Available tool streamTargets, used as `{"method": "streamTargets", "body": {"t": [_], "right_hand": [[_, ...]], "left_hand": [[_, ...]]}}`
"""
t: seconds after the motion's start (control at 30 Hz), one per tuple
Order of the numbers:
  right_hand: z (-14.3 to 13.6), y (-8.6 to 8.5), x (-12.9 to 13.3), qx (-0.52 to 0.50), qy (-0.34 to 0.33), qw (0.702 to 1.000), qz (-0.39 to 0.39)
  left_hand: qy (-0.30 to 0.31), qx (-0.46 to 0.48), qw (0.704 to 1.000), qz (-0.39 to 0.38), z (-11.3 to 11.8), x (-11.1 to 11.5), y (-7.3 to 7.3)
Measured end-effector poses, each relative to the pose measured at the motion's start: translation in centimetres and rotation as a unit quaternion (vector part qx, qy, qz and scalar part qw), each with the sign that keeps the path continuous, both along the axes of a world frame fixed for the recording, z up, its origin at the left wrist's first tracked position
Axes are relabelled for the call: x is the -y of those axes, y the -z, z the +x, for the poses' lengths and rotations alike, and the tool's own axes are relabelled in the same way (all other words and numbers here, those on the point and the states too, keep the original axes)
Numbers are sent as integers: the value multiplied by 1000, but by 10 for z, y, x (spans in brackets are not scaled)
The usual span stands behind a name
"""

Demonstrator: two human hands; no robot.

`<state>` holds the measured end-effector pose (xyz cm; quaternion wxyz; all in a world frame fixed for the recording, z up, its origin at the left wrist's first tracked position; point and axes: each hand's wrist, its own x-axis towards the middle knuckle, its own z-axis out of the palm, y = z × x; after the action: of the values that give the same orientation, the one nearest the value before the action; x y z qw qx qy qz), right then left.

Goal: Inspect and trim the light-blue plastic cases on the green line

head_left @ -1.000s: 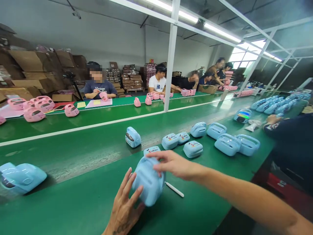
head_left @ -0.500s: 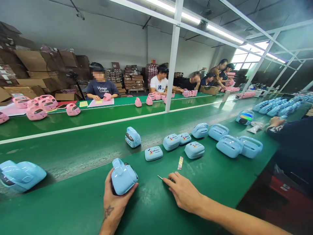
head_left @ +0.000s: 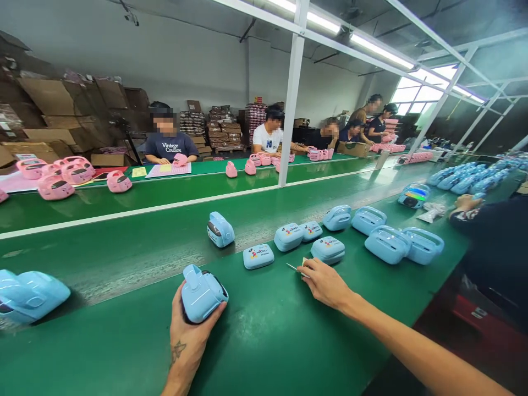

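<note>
My left hand (head_left: 192, 330) is wrapped round a light blue device with a handle (head_left: 203, 296), held above the green table (head_left: 264, 341). Between the fingers of my right hand (head_left: 324, 280) is a thin metal-tipped tool (head_left: 292, 267), pointing left. Those fingers are over a small paper strip (head_left: 304, 262), mostly hidden by them. Just behind my right hand lies a blue case with a printed cartoon (head_left: 328, 249). Another such case (head_left: 258, 256) sits flat to the left of it.
Blue devices with handles (head_left: 388, 243) stand at the right. A blue device (head_left: 220, 229) and a larger blue shape (head_left: 31, 296) rest on the belt (head_left: 136, 242). A white post (head_left: 292, 104) rises beyond. A co-worker's hand (head_left: 468, 202) is at the right edge.
My right hand has moved away and to the right with the tool, reaching the paper strip. My left hand still holds the blue device, slightly further left in view.
</note>
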<state>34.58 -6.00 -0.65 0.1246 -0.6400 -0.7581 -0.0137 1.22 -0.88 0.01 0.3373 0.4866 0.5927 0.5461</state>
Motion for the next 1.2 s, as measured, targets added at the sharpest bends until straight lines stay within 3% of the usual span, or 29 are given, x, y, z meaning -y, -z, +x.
{"method": "streamTargets", "body": {"t": [0.17,0.33,0.43,0.7,0.83,0.93,1.1,1.2], "right_hand": [[-11,-10,-33,-41,-39,998,-4],[-52,-17,-92,-52,-86,994,-44],[-72,-24,-116,-40,-105,991,-77],[-83,-45,-124,-5,-95,988,-120],[-86,-57,-101,-3,-67,992,-107],[-85,-59,-57,2,-20,994,-105],[-80,-33,30,22,35,987,-158],[-71,-12,54,-27,32,988,-146]], "left_hand": [[25,-3,1000,16,-3,0,3],[30,26,999,33,-4,-2,13],[33,37,998,45,-5,-4,19],[55,50,997,30,-4,3,4],[60,36,997,24,-4,4,1],[53,26,998,29,-5,1,7],[42,17,999,19,-5,1,5],[43,9,999,8,-5,2,-1]]}}
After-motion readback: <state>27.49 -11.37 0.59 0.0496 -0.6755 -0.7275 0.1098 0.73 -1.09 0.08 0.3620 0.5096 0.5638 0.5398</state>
